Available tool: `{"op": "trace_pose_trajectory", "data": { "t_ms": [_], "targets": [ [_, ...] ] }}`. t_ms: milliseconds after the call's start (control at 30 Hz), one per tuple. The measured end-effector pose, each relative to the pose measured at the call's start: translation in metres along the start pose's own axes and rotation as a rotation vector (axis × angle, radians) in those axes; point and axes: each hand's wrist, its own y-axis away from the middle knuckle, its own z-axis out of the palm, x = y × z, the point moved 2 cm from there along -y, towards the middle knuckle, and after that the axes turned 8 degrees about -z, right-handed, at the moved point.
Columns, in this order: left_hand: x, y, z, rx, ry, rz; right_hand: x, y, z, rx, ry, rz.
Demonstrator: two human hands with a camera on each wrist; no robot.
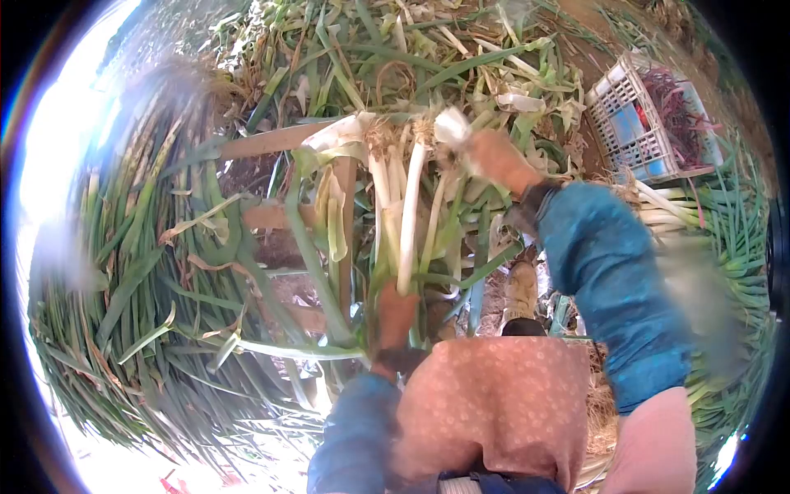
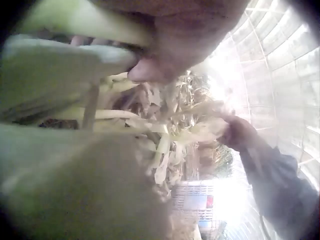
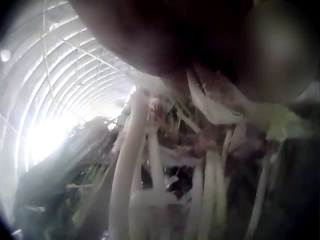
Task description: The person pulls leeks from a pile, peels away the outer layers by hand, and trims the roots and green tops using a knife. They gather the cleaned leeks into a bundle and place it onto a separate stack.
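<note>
Centre in the head view, a long white-stalked leek (image 1: 411, 210) stands root end away from the body. My left hand (image 1: 397, 317) grips its lower, greener part; in the left wrist view the thumb of that hand (image 2: 175, 45) lies against pale green stems. Beyond the root end, my right hand (image 1: 499, 160) pinches a whitish piece of peel (image 1: 452, 128). The right wrist view has the hand (image 3: 165, 45) dark and blurred above pale peel (image 3: 212, 102). Other white stalks (image 1: 383, 177) lie just left of the leek.
A wooden frame (image 1: 271, 142) lies under the stalks. Piled long green leeks (image 1: 123, 272) fill the left side. At the upper right stands a white crate (image 1: 629, 123) with reddish stems; more leeks (image 1: 732, 247) lie below it. Loose peelings (image 1: 329, 49) cover the far ground.
</note>
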Motion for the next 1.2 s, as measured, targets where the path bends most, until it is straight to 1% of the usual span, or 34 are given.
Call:
{"op": "trace_pose_trajectory", "data": {
  "t_ms": [67, 100, 133, 233, 267, 367, 433, 467, 567, 600, 700, 800, 900, 933, 1000, 1100, 1133, 1167, 1200],
  "targets": [
    [-0.004, -0.004, 0.004, 0.017, -0.038, -0.059, -0.054, -0.003, 0.011, 0.028, -0.181, 0.201],
    [-0.008, -0.004, 0.006, 0.025, -0.058, -0.093, -0.080, -0.011, -0.003, 0.055, -0.176, 0.361],
    [-0.009, -0.005, 0.007, 0.043, -0.089, -0.062, -0.091, -0.016, -0.013, 0.080, -0.170, 0.521],
    [-0.010, -0.005, 0.014, 0.085, -0.165, 0.026, -0.073, -0.032, -0.024, 0.324, -0.099, 0.553],
    [-0.010, -0.003, 0.016, 0.103, -0.178, 0.051, -0.077, -0.037, -0.041, 0.410, -0.058, 0.504],
    [-0.003, -0.001, 0.019, 0.143, -0.266, 0.124, -0.088, -0.063, -0.061, 0.329, -0.047, 0.487],
    [-0.002, 0.000, 0.023, 0.157, -0.305, 0.169, -0.106, -0.076, -0.056, 0.133, -0.121, 0.360],
    [-0.006, 0.000, 0.026, 0.162, -0.306, 0.189, -0.114, -0.080, -0.051, -0.006, -0.142, 0.396],
    [-0.004, 0.006, 0.027, 0.230, -0.289, 0.294, -0.105, -0.087, -0.004, -0.077, -0.108, 0.541],
    [-0.001, 0.008, 0.025, 0.262, -0.282, 0.337, -0.101, -0.089, 0.005, -0.086, -0.243, 0.556],
    [0.008, 0.013, 0.019, 0.249, -0.276, 0.370, -0.093, -0.092, 0.015, -0.154, -0.279, 0.542],
    [0.014, 0.015, 0.020, 0.207, -0.279, 0.326, -0.075, -0.097, -0.001, -0.446, -0.124, 0.275],
    [0.016, 0.016, 0.024, 0.180, -0.292, 0.338, -0.070, -0.092, -0.020, -0.375, -0.224, 0.129],
    [0.017, 0.016, 0.024, 0.175, -0.285, 0.351, -0.071, -0.084, -0.026, -0.227, -0.277, 0.244],
    [0.020, 0.017, 0.022, 0.166, -0.276, 0.373, -0.069, -0.078, -0.037, -0.313, -0.373, 0.311],
    [0.027, 0.020, 0.020, 0.161, -0.281, 0.367, -0.061, -0.069, -0.053, -0.261, -0.225, 0.015],
    [0.026, 0.019, 0.022, 0.172, -0.292, 0.381, -0.047, -0.070, -0.054, -0.212, 0.033, -0.332],
    [0.025, 0.019, 0.025, 0.180, -0.304, 0.391, -0.019, -0.075, -0.050, -0.142, 0.035, 0.020],
    [0.024, 0.018, 0.028, 0.190, -0.316, 0.406, 0.007, -0.082, -0.064, -0.080, 0.069, 0.154]
  ]
}}
